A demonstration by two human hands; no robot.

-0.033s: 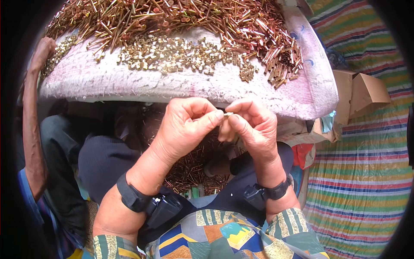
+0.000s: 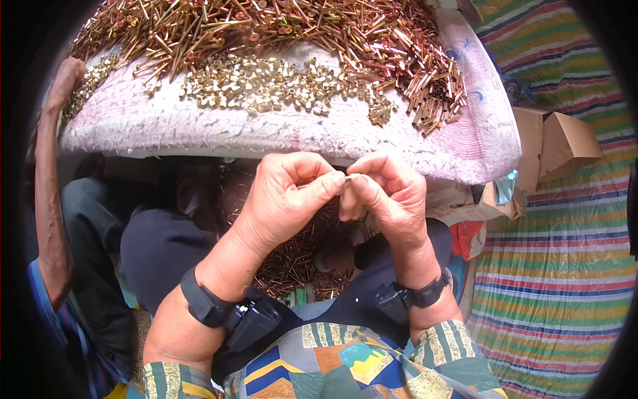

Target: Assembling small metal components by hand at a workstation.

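Both hands meet just in front of the padded table edge, above my lap. My left hand is closed in a thumb-and-finger pinch. Opposite it, my right hand pinches too, its thumb toward the left fingertips. Between the two pinches shows a tiny brass-coloured metal piece; most of it is covered by fingers, so its exact shape is hidden. Beyond the hands, small brass-coloured ring-like fittings lie in a band on the white cloth. Behind them is a big heap of thin copper-coloured metal tubes.
The white cloth-covered table spans the far side. At the left, another person's arm reaches to its edge. More copper-coloured pieces lie below, between my legs. Right of the table are an open cardboard box and a striped plastic sheet.
My right hand's lower fingers have shifted very slightly, and a little less of the metal piece shows. All else looks the same.
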